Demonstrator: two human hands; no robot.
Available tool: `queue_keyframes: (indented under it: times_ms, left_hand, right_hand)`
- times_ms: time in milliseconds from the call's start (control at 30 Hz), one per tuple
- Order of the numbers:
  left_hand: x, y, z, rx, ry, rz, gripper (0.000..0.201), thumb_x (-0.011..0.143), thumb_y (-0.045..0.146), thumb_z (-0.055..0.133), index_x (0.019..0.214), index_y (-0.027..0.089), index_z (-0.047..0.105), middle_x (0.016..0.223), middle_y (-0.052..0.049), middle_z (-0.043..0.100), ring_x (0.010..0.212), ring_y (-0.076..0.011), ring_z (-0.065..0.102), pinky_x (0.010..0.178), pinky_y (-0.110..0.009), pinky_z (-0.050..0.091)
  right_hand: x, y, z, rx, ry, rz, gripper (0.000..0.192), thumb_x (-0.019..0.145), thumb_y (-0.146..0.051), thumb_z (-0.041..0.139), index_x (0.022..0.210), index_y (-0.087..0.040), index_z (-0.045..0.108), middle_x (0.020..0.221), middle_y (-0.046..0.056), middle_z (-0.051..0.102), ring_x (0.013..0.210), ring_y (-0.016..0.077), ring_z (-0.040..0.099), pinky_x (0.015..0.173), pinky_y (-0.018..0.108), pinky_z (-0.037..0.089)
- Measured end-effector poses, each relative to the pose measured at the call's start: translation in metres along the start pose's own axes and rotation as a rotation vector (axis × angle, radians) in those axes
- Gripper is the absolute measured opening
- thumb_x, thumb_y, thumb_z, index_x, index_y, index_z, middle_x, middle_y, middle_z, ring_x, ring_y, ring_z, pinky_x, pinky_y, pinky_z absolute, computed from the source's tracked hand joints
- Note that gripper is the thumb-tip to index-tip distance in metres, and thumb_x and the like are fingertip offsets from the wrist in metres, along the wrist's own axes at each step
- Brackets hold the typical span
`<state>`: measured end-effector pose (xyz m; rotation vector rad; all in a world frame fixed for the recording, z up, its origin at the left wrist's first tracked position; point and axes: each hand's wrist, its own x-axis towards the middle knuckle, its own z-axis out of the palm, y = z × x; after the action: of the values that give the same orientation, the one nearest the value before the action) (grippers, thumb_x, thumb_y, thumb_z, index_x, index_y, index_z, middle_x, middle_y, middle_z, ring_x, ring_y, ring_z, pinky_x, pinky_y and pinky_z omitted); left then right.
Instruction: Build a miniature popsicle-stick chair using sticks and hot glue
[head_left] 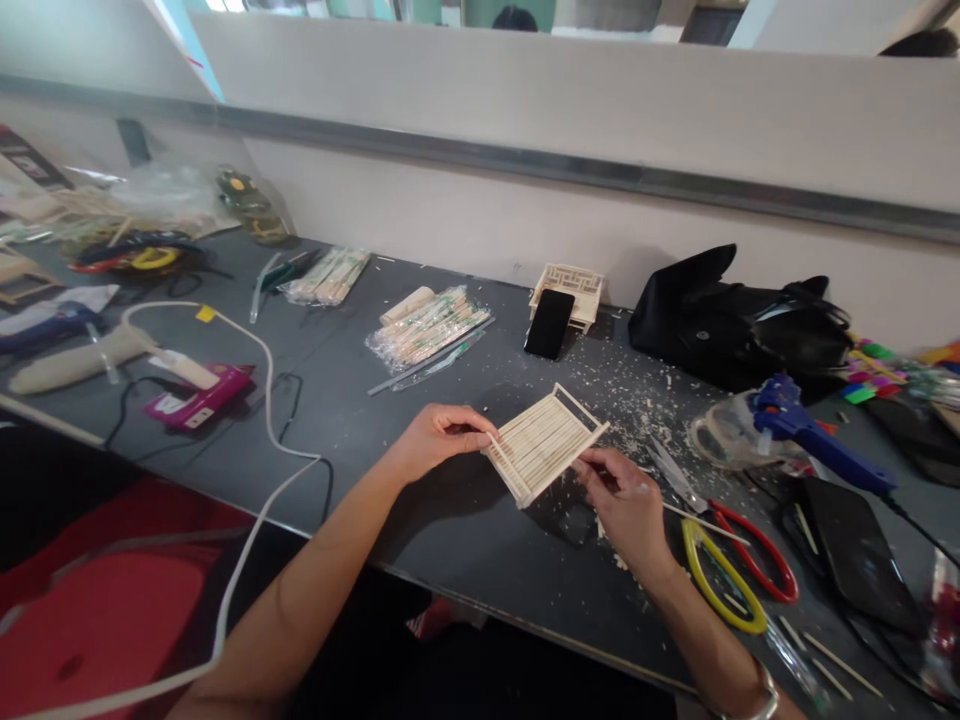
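pale flat slatted wooden-stick panel (545,443), ribbed, rectangular | left hand (437,438) at 9 o'clock, fingers pinched on edge | right hand (626,507) at 4 o'clock, fingers closed on corner

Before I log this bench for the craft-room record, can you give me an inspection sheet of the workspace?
Surface: dark grey table, strewn with wood shavings near the middle.
Job's things: small panel of wooden sticks, held tilted above the table.
Clutter: phone leaning on a wooden lattice piece; stick packets; black bag; blue glue gun; scissors with red and yellow handles.
Grippers: left hand pinches the panel's left edge; right hand touches its lower right edge.
Cables: white cable looping over the table edge; black cord beside it.
Surroundings: pale partition wall behind the bench.
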<state>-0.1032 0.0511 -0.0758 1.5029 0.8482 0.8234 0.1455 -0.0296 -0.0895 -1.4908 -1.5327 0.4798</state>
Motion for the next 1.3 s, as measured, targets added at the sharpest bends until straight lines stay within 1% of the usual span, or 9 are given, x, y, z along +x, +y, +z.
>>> queue_keyframes:
  times_ms: [233,400,533,667,833,1033,1100,1200,1300]
  left_hand:
    - [0.001,-0.002,-0.001,0.019,0.003,-0.006,0.022,0.07,0.038,0.08,0.077,0.016,0.076,0.078,-0.005,0.076,0.069,-0.0151,0.067,0.073,-0.029,0.057]
    - [0.004,-0.007,-0.003,0.107,0.0,0.173,0.03,0.075,0.046,0.077,0.074,0.016,0.076,0.081,-0.008,0.077,0.065,-0.0145,0.067,0.065,-0.027,0.057]
    - [0.004,-0.01,-0.005,0.207,-0.003,0.315,0.031,0.083,0.047,0.071,0.076,0.018,0.076,0.084,-0.009,0.077,0.068,-0.0153,0.07,0.064,-0.025,0.058]
    - [0.004,-0.011,-0.006,0.272,0.012,0.373,0.031,0.086,0.048,0.067,0.079,0.02,0.076,0.087,-0.009,0.078,0.071,-0.0156,0.071,0.068,-0.026,0.058]
    - [0.005,-0.012,-0.005,0.212,0.01,0.311,0.029,0.081,0.047,0.073,0.077,0.018,0.075,0.085,-0.009,0.077,0.078,-0.0179,0.071,0.075,-0.029,0.057]
    - [0.011,-0.017,-0.017,-0.004,-0.131,0.038,0.028,0.072,0.038,0.08,0.089,0.017,0.075,0.089,-0.007,0.077,0.08,-0.0174,0.07,0.079,-0.032,0.056]
    - [0.017,-0.019,-0.021,-0.065,-0.124,0.023,0.027,0.072,0.036,0.079,0.09,0.016,0.074,0.087,-0.007,0.077,0.077,-0.0165,0.07,0.078,-0.032,0.056]
    - [0.031,-0.016,-0.021,-0.097,-0.056,0.038,0.022,0.074,0.033,0.076,0.088,0.016,0.074,0.084,-0.006,0.076,0.073,-0.0145,0.068,0.076,-0.032,0.056]
    - [0.048,-0.008,-0.014,0.0,-0.149,0.048,0.017,0.075,0.028,0.074,0.088,0.017,0.076,0.089,-0.006,0.076,0.078,-0.0146,0.068,0.077,-0.031,0.055]
  right_hand:
    - [0.0,0.0,-0.001,0.004,-0.006,-0.004,0.022,0.086,-0.041,0.06,0.078,-0.023,0.07,0.063,0.0,0.067,0.05,0.0147,0.058,0.048,0.026,0.051]
    - [0.0,0.002,0.001,0.022,-0.007,-0.003,0.023,0.087,-0.042,0.06,0.078,-0.023,0.07,0.066,0.001,0.069,0.05,0.0147,0.059,0.048,0.027,0.052]
    - [0.0,0.004,0.002,0.026,0.005,-0.014,0.021,0.087,-0.039,0.06,0.079,-0.023,0.069,0.069,0.001,0.07,0.052,0.0149,0.06,0.05,0.027,0.052]
    - [-0.001,0.007,0.004,0.008,0.013,-0.037,0.015,0.086,-0.033,0.059,0.08,-0.023,0.069,0.072,0.001,0.071,0.054,0.0153,0.06,0.051,0.027,0.052]
    - [-0.002,0.009,0.005,-0.013,0.024,-0.071,0.014,0.087,-0.03,0.057,0.082,-0.023,0.069,0.076,0.002,0.071,0.056,0.0155,0.061,0.052,0.028,0.052]
    - [-0.002,0.01,0.006,0.002,0.028,-0.091,0.015,0.088,-0.031,0.057,0.082,-0.024,0.069,0.075,0.002,0.071,0.058,0.0162,0.062,0.052,0.028,0.052]
    - [-0.002,0.011,0.007,0.012,0.028,-0.094,0.014,0.088,-0.029,0.057,0.082,-0.023,0.069,0.075,0.002,0.07,0.056,0.0159,0.062,0.052,0.028,0.052]
    - [0.001,0.012,0.007,0.026,0.025,-0.093,0.013,0.087,-0.029,0.057,0.083,-0.024,0.069,0.075,0.002,0.07,0.057,0.0159,0.062,0.053,0.028,0.052]
    - [0.006,0.012,0.006,0.034,0.024,-0.084,0.014,0.086,-0.028,0.057,0.084,-0.023,0.07,0.077,0.002,0.071,0.058,0.0158,0.061,0.052,0.027,0.051]
